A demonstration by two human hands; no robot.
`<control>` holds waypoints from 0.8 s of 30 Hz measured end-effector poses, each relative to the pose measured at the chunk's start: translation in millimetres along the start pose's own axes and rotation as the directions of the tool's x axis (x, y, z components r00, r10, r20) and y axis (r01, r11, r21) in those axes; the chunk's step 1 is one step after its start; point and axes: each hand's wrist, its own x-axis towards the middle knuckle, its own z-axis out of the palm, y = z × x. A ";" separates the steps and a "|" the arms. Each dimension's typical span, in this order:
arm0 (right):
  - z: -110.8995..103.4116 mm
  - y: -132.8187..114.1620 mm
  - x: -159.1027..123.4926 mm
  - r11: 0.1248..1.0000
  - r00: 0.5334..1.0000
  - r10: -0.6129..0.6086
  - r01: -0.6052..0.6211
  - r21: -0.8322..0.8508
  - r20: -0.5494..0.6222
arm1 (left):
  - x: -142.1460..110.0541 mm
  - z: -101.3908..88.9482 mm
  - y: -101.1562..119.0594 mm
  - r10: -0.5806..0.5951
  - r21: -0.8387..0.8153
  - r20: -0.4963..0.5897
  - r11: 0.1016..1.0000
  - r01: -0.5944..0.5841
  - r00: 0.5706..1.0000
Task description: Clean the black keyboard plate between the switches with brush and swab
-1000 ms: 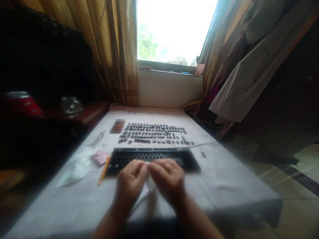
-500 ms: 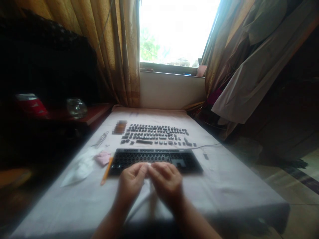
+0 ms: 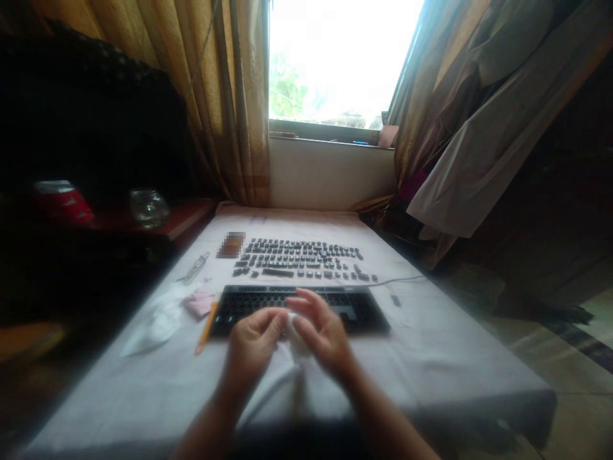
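Observation:
My left hand [image 3: 252,345] and my right hand [image 3: 320,333] meet just in front of a black keyboard [image 3: 299,308] with its keycaps removed. Both pinch a small white cloth or tissue [image 3: 293,332] between thumb and fingers; it hangs down between the hands. The right hand's upper fingers are lifted over the keyboard's near edge. Beyond the keyboard, several dark loose keycaps [image 3: 301,257] lie in rows on the pale tablecloth [image 3: 431,345].
Left of the keyboard lie an orange pencil [image 3: 206,328], a pink eraser-like piece [image 3: 198,302], a crumpled clear plastic bag [image 3: 153,326] and a small clear tool [image 3: 194,268]. A cable [image 3: 397,280] runs off to the right. A glass jar [image 3: 149,207] stands on a side shelf.
The right hand has turned and raised its fingers, bunching the white cloth against the left hand. The view has barely shifted.

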 end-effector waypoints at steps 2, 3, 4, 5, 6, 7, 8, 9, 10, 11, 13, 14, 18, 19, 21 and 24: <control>2.0 0.2 0.7 0.993 0.990 0.075 -0.086 0.085 0.120 | -0.9 -0.9 0.8 0.069 0.072 -0.011 0.995 -0.068 0.998; 3.3 -0.4 -0.2 0.992 0.988 0.081 -0.093 0.088 0.133 | -1.2 -1.4 0.6 0.110 0.111 -0.021 0.988 -0.107 0.994; 4.6 -1.3 -1.7 0.994 0.991 0.071 -0.079 0.071 0.110 | -1.3 -1.7 0.2 0.154 0.147 -0.035 0.978 -0.147 0.987; 5.8 -2.6 -3.5 0.997 0.996 0.054 -0.057 0.043 0.065 | -1.3 -1.8 -0.3 0.202 0.181 -0.053 0.965 -0.190 0.978; 6.9 -4.2 -5.4 0.999 0.999 0.034 -0.034 0.015 0.019 | -1.2 -1.6 -0.7 0.251 0.208 -0.074 0.950 -0.232 0.965; 7.8 -5.8 -7.1 1.000 1.000 0.011 -0.012 -0.010 -0.019 | -1.1 -1.2 -0.8 0.291 0.225 -0.088 0.937 -0.266 0.953; 8.4 -7.5 -8.5 0.999 0.999 -0.014 0.013 -0.033 -0.046 | -1.1 -0.5 -0.6 0.315 0.227 -0.101 0.931 -0.286 0.944; 8.6 -9.1 -9.5 0.998 0.997 -0.045 0.041 -0.054 -0.066 | -1.2 0.5 -0.1 0.315 0.211 -0.109 0.934 -0.287 0.943; 8.5 -10.4 -10.1 0.995 0.994 -0.078 0.072 -0.075 -0.080 | -1.4 1.5 0.5 0.290 0.178 -0.107 0.947 -0.268 0.951; 8.1 -11.4 -10.4 0.990 0.990 -0.112 0.103 -0.096 -0.090 | -1.8 2.4 1.1 0.246 0.130 -0.103 0.964 -0.233 0.964; 6.3 -12.1 -10.2 0.980 0.982 -0.162 0.148 -0.131 -0.102 | -3.1 3.7 1.7 0.152 0.028 -0.072 0.988 -0.150 0.986; 5.2 -11.9 -10.0 0.978 0.980 -0.173 0.158 -0.137 -0.102 | -3.8 3.9 1.6 0.120 -0.013 -0.048 0.993 -0.121 0.992; 1.0 -8.6 -10.1 0.988 0.988 -0.140 0.135 -0.081 -0.066 | -6.4 4.5 -1.1 0.121 -0.089 0.023 0.989 -0.119 0.992; 0.5 -7.8 -10.8 0.989 0.989 -0.132 0.128 -0.069 -0.059 | -6.7 5.0 -1.6 0.128 -0.096 0.013 0.987 -0.126 0.992; 0.0 -6.5 -13.1 0.986 0.987 -0.148 0.143 -0.086 -0.059 | -6.7 6.8 -1.5 0.119 -0.100 -0.013 0.988 -0.119 0.993; -0.1 -3.7 -18.8 0.950 0.968 -0.241 0.220 -0.221 -0.070 | -5.6 10.0 1.0 0.053 -0.099 -0.019 0.994 -0.055 0.998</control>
